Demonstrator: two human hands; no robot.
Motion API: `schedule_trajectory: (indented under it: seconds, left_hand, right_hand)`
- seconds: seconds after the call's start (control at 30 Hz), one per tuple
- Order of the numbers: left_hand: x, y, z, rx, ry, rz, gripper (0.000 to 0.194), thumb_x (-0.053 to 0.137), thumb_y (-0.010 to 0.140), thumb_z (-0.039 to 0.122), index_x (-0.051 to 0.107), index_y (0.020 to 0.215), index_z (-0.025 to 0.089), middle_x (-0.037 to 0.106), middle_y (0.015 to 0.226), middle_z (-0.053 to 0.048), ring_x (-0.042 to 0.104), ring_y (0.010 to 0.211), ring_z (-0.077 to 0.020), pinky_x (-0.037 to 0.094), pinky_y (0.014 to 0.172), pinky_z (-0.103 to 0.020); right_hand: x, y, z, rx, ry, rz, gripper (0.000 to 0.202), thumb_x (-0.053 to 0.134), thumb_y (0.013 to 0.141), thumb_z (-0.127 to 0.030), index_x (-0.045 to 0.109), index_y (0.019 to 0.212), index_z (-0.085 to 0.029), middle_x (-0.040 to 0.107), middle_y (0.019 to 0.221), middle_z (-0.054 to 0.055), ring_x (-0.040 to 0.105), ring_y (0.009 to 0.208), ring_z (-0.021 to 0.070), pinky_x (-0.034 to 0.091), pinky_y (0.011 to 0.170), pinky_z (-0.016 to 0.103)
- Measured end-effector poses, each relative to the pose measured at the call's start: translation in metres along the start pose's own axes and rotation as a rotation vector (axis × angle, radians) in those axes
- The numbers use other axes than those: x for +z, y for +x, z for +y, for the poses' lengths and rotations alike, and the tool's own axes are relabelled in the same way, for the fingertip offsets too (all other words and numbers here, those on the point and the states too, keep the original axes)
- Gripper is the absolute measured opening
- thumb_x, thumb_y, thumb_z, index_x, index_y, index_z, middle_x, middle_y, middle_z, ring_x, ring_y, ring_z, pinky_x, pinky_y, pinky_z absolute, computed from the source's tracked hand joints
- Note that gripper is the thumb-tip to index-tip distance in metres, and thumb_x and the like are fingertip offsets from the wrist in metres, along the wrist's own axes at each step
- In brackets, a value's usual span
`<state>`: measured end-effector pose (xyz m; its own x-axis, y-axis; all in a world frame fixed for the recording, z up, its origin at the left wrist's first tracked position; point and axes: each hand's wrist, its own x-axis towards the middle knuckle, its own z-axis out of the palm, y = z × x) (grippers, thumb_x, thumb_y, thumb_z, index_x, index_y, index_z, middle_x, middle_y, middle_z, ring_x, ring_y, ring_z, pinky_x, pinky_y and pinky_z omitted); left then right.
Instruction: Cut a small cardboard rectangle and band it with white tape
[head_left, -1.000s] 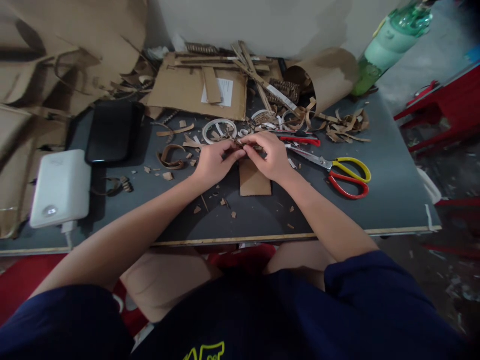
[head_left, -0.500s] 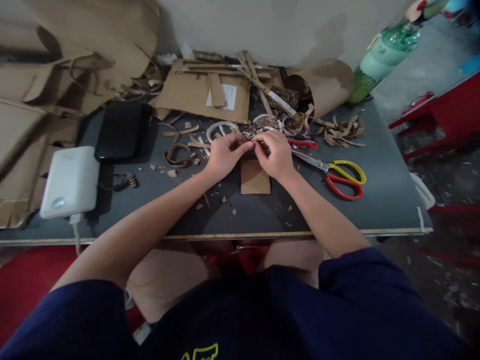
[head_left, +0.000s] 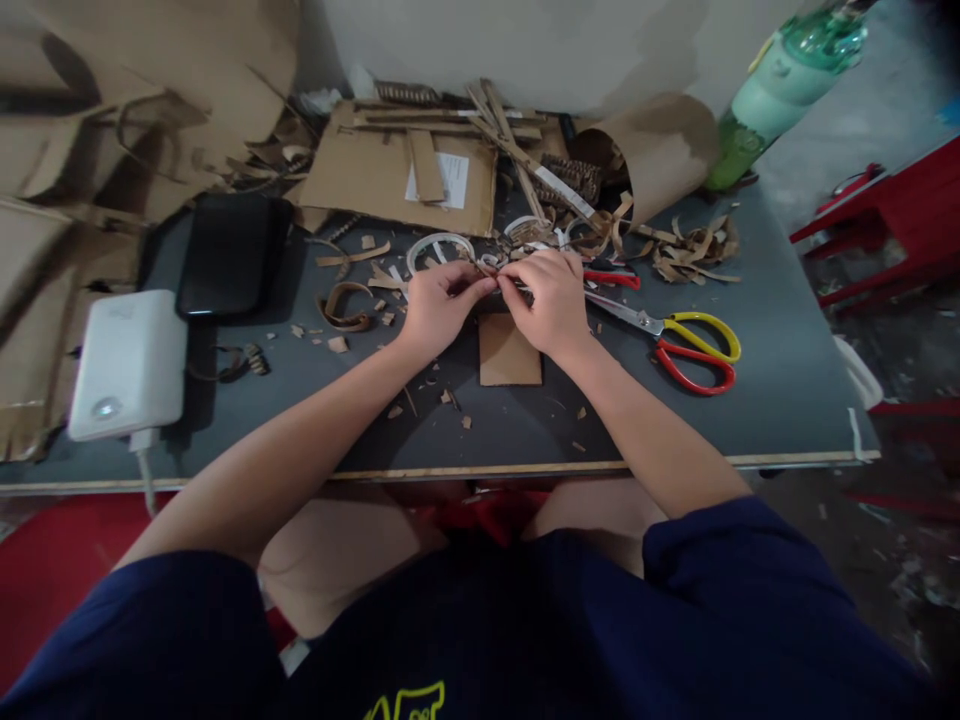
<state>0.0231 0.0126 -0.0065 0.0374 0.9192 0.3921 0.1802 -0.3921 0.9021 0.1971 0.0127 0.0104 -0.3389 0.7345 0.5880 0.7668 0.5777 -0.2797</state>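
My left hand (head_left: 442,308) and my right hand (head_left: 550,300) meet fingertip to fingertip over the middle of the dark table. Both are closed in a pinch on something small and brownish, too small to make out. Just below them lies a square piece of cardboard (head_left: 510,350). Behind my left hand is a white ring (head_left: 441,240). Scissors with yellow and red handles (head_left: 694,352) rest to the right of my right hand, and a red-handled tool (head_left: 613,279) lies partly hidden behind it.
A white power bank (head_left: 129,365) with a cable and a black case (head_left: 226,255) lie at left. Cardboard sheets (head_left: 337,170), strips and curled scraps (head_left: 694,245) fill the back. A green bottle (head_left: 787,90) stands beside a cardboard tube (head_left: 667,155) at back right.
The view has shifted slightly. Both hands remain pinched together at nearly the same place, with the fingers a little changed in pose.
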Motion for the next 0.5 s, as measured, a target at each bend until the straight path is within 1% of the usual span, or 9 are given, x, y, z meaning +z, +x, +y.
schedule_trajectory:
  seconds: [0.13, 0.3, 0.37, 0.5]
  left_hand:
    - [-0.0005, 0.0004, 0.0023, 0.035, 0.055, -0.026, 0.014, 0.069, 0.081, 0.029, 0.069, 0.074, 0.017, 0.076, 0.083, -0.003, 0.066, 0.075, -0.0141, 0.05, 0.068, -0.023]
    - [0.0, 0.0037, -0.0011, 0.055, 0.023, -0.064, 0.016, 0.066, 0.08, 0.031, 0.065, 0.072, 0.017, 0.073, 0.08, -0.003, 0.064, 0.074, -0.0139, 0.049, 0.066, -0.024]
    - [0.0009, 0.0049, -0.0033, 0.05, 0.02, -0.069, 0.018, 0.065, 0.08, 0.032, 0.062, 0.071, 0.017, 0.07, 0.077, -0.002, 0.06, 0.069, -0.0127, 0.046, 0.062, -0.023]
    - [0.002, 0.0062, -0.0064, 0.015, 0.024, -0.046, 0.022, 0.065, 0.078, 0.036, 0.055, 0.068, 0.018, 0.06, 0.065, 0.001, 0.05, 0.057, -0.0094, 0.039, 0.054, -0.021]
  right_hand:
    - [-0.0002, -0.0002, -0.002, -0.025, -0.033, 0.01, 0.024, 0.046, 0.101, -0.031, 0.066, 0.089, -0.021, 0.074, 0.09, 0.005, 0.067, 0.103, 0.0234, 0.043, 0.098, 0.042]
    - [0.0015, -0.0005, -0.0014, -0.052, -0.036, 0.056, 0.022, 0.047, 0.1, -0.028, 0.063, 0.087, -0.021, 0.072, 0.087, 0.003, 0.067, 0.098, 0.0218, 0.043, 0.094, 0.039]
    - [0.0034, 0.0, -0.0007, -0.06, -0.035, 0.071, 0.021, 0.046, 0.099, -0.027, 0.062, 0.087, -0.021, 0.072, 0.086, 0.002, 0.067, 0.096, 0.0216, 0.043, 0.093, 0.039]
    - [0.0087, 0.0015, -0.0005, -0.082, -0.01, 0.104, 0.018, 0.048, 0.097, -0.024, 0.061, 0.085, -0.021, 0.071, 0.085, 0.002, 0.066, 0.094, 0.0209, 0.042, 0.092, 0.039]
